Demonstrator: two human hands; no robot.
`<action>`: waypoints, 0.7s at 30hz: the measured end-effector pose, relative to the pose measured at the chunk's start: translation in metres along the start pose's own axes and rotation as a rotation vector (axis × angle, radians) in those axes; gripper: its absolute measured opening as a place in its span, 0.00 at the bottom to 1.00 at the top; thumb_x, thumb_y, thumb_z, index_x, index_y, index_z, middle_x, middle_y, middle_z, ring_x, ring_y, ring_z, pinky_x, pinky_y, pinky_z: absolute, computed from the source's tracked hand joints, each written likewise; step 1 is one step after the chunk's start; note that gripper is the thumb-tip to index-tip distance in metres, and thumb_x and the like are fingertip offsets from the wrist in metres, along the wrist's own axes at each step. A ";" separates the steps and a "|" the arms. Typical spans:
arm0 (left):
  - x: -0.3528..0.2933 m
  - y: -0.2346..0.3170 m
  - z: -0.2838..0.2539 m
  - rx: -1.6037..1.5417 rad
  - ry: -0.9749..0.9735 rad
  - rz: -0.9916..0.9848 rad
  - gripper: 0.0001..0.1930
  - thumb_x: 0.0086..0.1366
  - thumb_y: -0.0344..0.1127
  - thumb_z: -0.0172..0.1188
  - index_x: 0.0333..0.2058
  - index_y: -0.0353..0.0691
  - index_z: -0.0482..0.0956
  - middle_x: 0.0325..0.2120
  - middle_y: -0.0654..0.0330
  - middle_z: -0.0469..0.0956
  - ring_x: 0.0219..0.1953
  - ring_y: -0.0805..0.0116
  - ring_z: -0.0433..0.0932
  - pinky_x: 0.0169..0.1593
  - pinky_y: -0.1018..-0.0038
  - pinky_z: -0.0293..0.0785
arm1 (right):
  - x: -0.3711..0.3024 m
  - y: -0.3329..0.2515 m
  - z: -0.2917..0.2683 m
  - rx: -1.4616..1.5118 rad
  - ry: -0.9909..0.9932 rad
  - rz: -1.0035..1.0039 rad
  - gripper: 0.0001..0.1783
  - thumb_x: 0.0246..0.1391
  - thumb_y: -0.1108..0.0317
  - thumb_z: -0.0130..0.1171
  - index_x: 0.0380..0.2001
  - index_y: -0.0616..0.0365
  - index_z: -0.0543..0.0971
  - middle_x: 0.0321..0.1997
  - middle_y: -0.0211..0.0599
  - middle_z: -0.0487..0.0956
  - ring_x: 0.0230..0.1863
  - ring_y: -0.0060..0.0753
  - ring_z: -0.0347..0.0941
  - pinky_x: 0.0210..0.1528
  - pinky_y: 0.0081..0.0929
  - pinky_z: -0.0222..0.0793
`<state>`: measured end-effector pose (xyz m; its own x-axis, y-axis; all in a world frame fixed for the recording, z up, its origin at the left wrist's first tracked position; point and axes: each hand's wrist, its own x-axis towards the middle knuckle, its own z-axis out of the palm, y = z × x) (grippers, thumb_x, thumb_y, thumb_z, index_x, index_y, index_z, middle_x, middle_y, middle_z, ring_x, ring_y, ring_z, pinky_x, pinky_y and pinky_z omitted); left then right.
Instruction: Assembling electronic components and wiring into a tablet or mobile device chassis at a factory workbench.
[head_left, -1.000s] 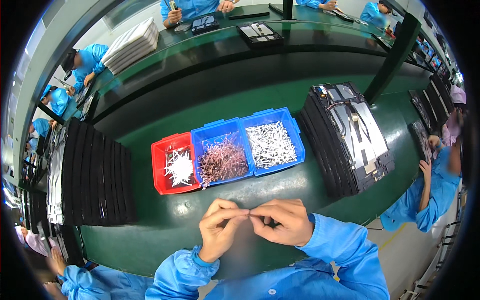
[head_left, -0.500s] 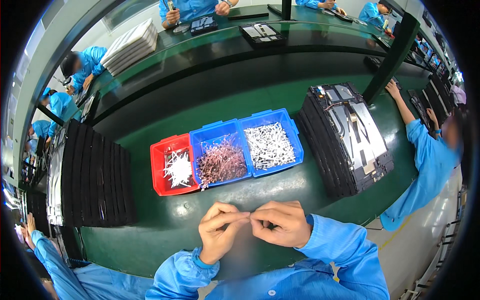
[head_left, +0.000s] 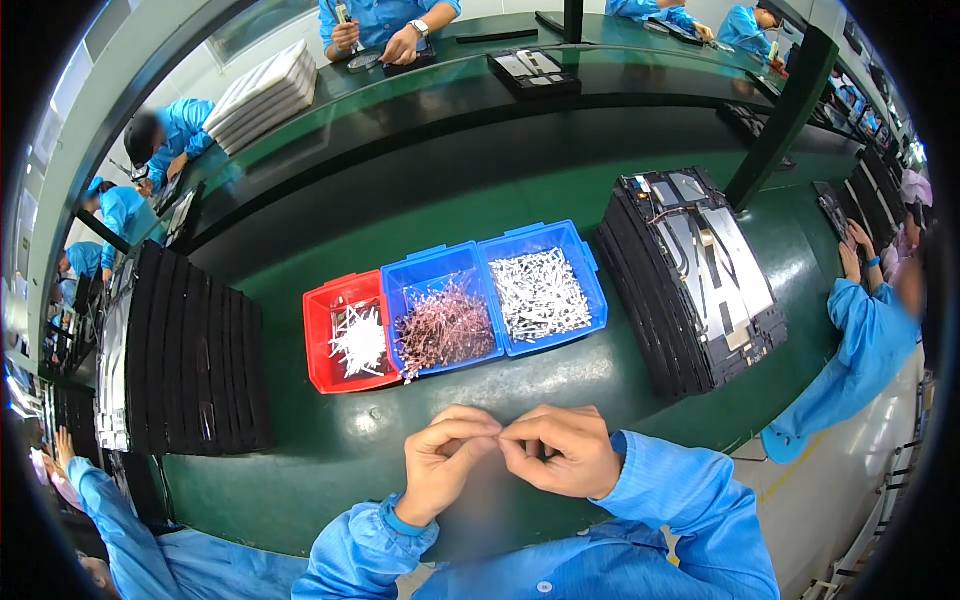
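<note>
My left hand (head_left: 445, 462) and my right hand (head_left: 563, 452) meet fingertip to fingertip above the near part of the green table. Each is closed in a pinch; whatever lies between the fingertips is too small or hidden to make out. Just beyond them stand three joined bins. The red bin (head_left: 318, 372) at the left holds white strips (head_left: 360, 340). The middle blue bin (head_left: 425, 262) contains a tangle of thin reddish-brown wire-like pieces (head_left: 445, 325). In the right blue bin (head_left: 597, 315) lie many small white-and-dark pieces (head_left: 540, 290).
Black device panels with silver plates are stacked at the right (head_left: 700, 290); another tall black stack (head_left: 190, 360) rises at the left. A dark raised ledge (head_left: 400, 150) crosses behind the bins, with a dark post (head_left: 785, 120) at the right. Co-workers in blue sit around, one at the right (head_left: 850, 340).
My hands stay pinched together, the left shifting very slightly right. The co-worker at the right has drawn an arm back toward a panel; the one across has a hand over a dark device.
</note>
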<state>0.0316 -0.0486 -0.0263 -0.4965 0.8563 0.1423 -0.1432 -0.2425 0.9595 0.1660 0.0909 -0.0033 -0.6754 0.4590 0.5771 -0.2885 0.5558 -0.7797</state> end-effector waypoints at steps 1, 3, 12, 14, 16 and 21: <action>0.000 0.001 0.000 0.001 0.000 0.001 0.10 0.63 0.14 0.62 0.41 0.31 0.84 0.44 0.52 0.80 0.47 0.67 0.80 0.49 0.74 0.78 | 0.000 0.000 0.000 -0.007 -0.001 0.008 0.10 0.45 0.81 0.71 0.33 0.60 0.84 0.29 0.33 0.84 0.17 0.16 0.73 0.17 0.16 0.65; 0.000 0.003 0.001 0.072 0.013 0.021 0.10 0.62 0.15 0.63 0.40 0.33 0.84 0.43 0.53 0.79 0.45 0.68 0.80 0.47 0.75 0.78 | -0.001 0.000 0.000 -0.011 -0.002 0.015 0.10 0.45 0.81 0.71 0.33 0.60 0.84 0.28 0.32 0.84 0.17 0.16 0.73 0.17 0.16 0.65; 0.004 0.005 0.006 0.417 0.107 0.184 0.08 0.60 0.18 0.66 0.38 0.35 0.84 0.36 0.54 0.80 0.40 0.63 0.80 0.44 0.72 0.77 | 0.001 -0.004 -0.009 -0.054 -0.004 0.077 0.09 0.46 0.79 0.72 0.32 0.60 0.84 0.26 0.33 0.83 0.17 0.16 0.74 0.18 0.17 0.66; 0.006 -0.001 0.004 0.459 0.119 0.197 0.07 0.61 0.19 0.65 0.37 0.34 0.84 0.36 0.54 0.80 0.38 0.64 0.80 0.42 0.73 0.78 | 0.004 -0.010 -0.014 -0.122 -0.048 0.157 0.09 0.46 0.77 0.71 0.32 0.55 0.83 0.27 0.33 0.82 0.20 0.24 0.79 0.22 0.23 0.73; 0.007 0.004 0.009 0.408 0.153 0.187 0.05 0.63 0.19 0.63 0.37 0.33 0.83 0.36 0.54 0.78 0.36 0.67 0.79 0.40 0.74 0.78 | 0.003 -0.005 -0.011 -0.108 0.036 0.081 0.06 0.49 0.75 0.70 0.31 0.54 0.83 0.27 0.30 0.82 0.18 0.17 0.76 0.20 0.19 0.70; 0.000 0.007 0.002 0.259 0.215 0.101 0.02 0.68 0.21 0.59 0.38 0.31 0.79 0.39 0.57 0.72 0.33 0.73 0.77 0.36 0.79 0.76 | 0.006 -0.007 -0.006 -0.020 0.046 0.143 0.06 0.52 0.76 0.68 0.35 0.58 0.83 0.27 0.29 0.81 0.17 0.17 0.73 0.19 0.21 0.67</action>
<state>0.0320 -0.0490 -0.0191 -0.6700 0.7115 0.2119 0.1241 -0.1740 0.9769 0.1676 0.0940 0.0069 -0.6763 0.5656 0.4719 -0.1782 0.4960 -0.8499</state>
